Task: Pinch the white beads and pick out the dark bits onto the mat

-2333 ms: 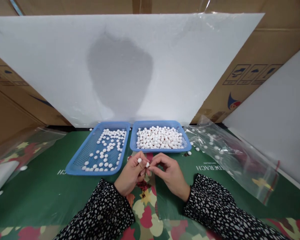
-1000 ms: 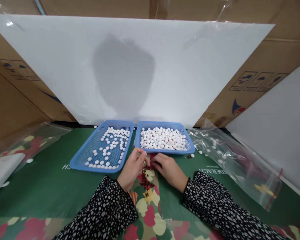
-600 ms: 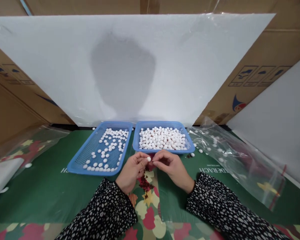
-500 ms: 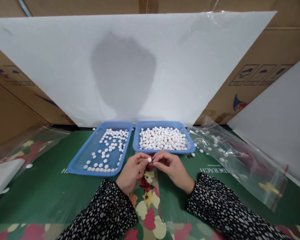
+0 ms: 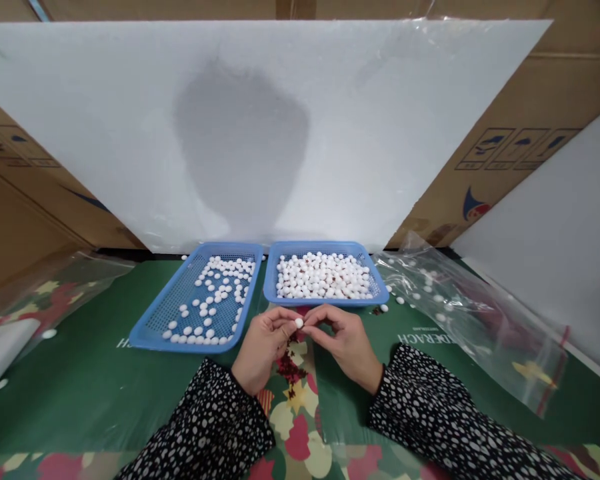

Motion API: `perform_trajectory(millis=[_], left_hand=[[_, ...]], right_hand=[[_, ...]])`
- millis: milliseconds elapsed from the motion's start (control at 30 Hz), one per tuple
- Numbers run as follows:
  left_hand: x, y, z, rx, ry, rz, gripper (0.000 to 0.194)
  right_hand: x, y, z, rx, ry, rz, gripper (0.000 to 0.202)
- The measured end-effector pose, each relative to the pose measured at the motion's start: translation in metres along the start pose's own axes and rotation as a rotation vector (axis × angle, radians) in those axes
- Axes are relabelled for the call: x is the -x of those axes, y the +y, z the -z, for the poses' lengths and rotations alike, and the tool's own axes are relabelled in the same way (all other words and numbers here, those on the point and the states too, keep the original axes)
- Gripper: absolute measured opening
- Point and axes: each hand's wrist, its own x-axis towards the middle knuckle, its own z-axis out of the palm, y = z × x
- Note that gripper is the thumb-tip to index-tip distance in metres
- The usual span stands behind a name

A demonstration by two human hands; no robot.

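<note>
Between my two hands is a small white round piece (image 5: 299, 323). My left hand (image 5: 264, 343) pinches it between thumb and forefinger. From the other side, the closed fingertips of my right hand (image 5: 343, 340) touch its edge. Just beyond the hands sits a blue basket (image 5: 325, 303) heaped with white pieces, with some reddish bits among them. A second blue basket (image 5: 153, 320), on the left, holds white pieces spread more thinly over its mesh. Dark red crumbs (image 5: 291, 370) lie on the patterned strip below my hands.
A clear plastic bag (image 5: 480, 327) lies at the right, with loose white pieces near it. Another plastic sheet (image 5: 80, 280) and a white object (image 5: 3, 347) are at the left. A white board (image 5: 355, 133) stands behind the baskets, against cardboard.
The view has shifted slightly. Both hands keep nearly the same place and hold around the white piece.
</note>
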Motion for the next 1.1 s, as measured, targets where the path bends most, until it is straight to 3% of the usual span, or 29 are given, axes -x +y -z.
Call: perform_trajectory(millis=[233, 333, 433, 567, 667, 833, 967, 1100], left_hand=[[0.003, -0.001, -0.002, -0.032, 0.016, -0.026, 0.032], [0.003, 0.003, -0.001, -0.018, -0.014, -0.015, 0.033], [0.002, 0.010, 0.001, 0.028, -0.036, -0.011, 0.034], [0.001, 0.019, 0.003, 0.192, -0.003, -0.040, 0.036], [0.002, 0.022, 0.002, 0.384, -0.003, 0.027, 0.029], [0.005, 0.019, -0.002, 0.572, -0.017, 0.235, 0.018], [0.005, 0.014, -0.005, 0.591, -0.023, 0.221, 0.020], [0.005, 0.012, -0.004, 0.480, -0.011, 0.130, 0.015]], right_hand=[[0.003, -0.004, -0.001, 0.113, 0.044, 0.099, 0.003], [0.001, -0.006, -0.002, 0.166, -0.035, 0.185, 0.019], [-0.009, -0.006, 0.001, 0.248, -0.102, 0.262, 0.021], [-0.030, -0.004, 0.012, 0.378, 0.019, 0.299, 0.025], [-0.033, -0.004, 0.016, 0.504, 0.057, 0.349, 0.035], [-0.004, -0.004, -0.008, 0.589, -0.272, 0.632, 0.023], [0.003, 0.001, -0.023, 0.608, -0.197, 0.504, 0.022], [-0.005, 0.002, -0.016, 0.542, -0.110, 0.376, 0.016]])
